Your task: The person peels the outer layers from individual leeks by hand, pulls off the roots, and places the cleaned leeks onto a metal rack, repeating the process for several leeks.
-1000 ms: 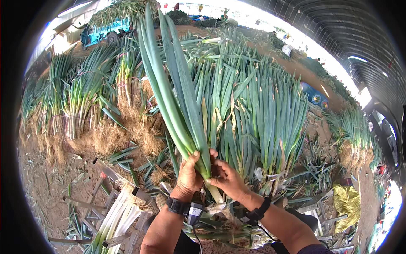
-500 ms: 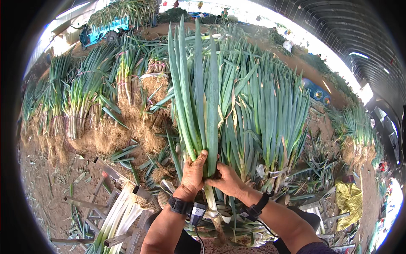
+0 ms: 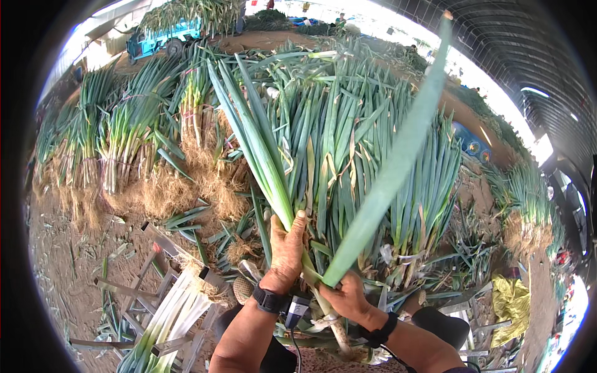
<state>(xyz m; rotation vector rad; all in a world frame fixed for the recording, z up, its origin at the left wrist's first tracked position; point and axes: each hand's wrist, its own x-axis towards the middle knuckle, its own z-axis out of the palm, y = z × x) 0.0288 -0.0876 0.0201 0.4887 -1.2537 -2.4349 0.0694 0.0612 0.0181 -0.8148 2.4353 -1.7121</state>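
Note:
My left hand [image 3: 285,252] is closed around a large green onion [image 3: 258,158], its leaves pointing up and away to the left. Below the hand, the onion's pale stem [image 3: 336,326] slants down toward my lap. My right hand [image 3: 346,299], also closed, grips the base of one broad green leaf [image 3: 395,177]. That leaf leans far out to the upper right, split off from the others, though its base still lies close against the stem. Peeled white-stemmed onions [image 3: 177,308] lie at the lower left, with more untrimmed onions [image 3: 348,130] standing densely just beyond my hands.
A metal frame [image 3: 124,287] is at the lower left, under the peeled onions. Tied onion bundles [image 3: 118,149] with shaggy roots stand at the left. A yellow sack [image 3: 511,311] lies at the right. Farther back are a loaded blue cart [image 3: 163,42] and a blue-wrapped pack [image 3: 471,143].
My right hand has pulled one leaf down and out to the right, away from the onion. The remaining leaves in my left hand now tilt left.

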